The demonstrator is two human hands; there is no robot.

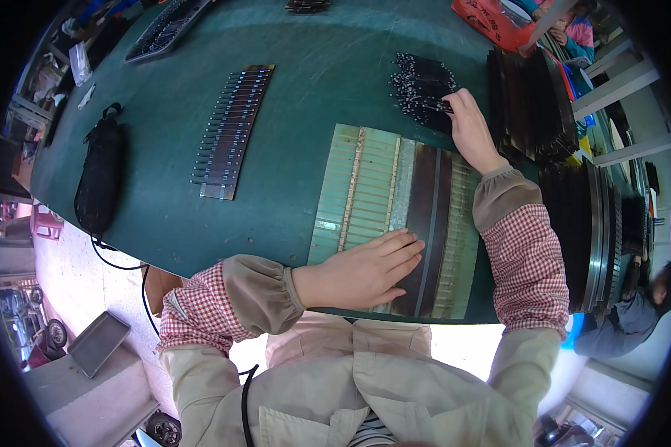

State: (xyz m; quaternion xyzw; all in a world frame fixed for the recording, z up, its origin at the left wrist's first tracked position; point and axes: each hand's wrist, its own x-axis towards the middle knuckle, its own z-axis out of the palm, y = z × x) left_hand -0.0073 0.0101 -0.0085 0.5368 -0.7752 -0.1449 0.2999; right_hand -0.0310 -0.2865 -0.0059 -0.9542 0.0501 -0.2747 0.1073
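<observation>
Lying flat on a pale green slotted board [369, 175] is my left hand [365, 272], its fingers stretched across a dark brown strip [425, 201] fixed along the board. The board has ridged rows and lies at the table's near edge. Beyond its far right corner, my right hand [471, 130] reaches to a pile of thin black wires with pale tips [423, 82]. Its thumb and fingers pinch together on some of these wires at the pile's right side; how many is hidden. On the left lies a brown strip [235, 134] with several small wired pieces set across it in a row.
A black pouch [101, 175] lies on the green table [291, 127] at the left. A tray of dark pieces [168, 30] is at the far left. Stacked dark strips [533, 104] line the right side, beside a red bag [496, 22]. Other people sit at the right.
</observation>
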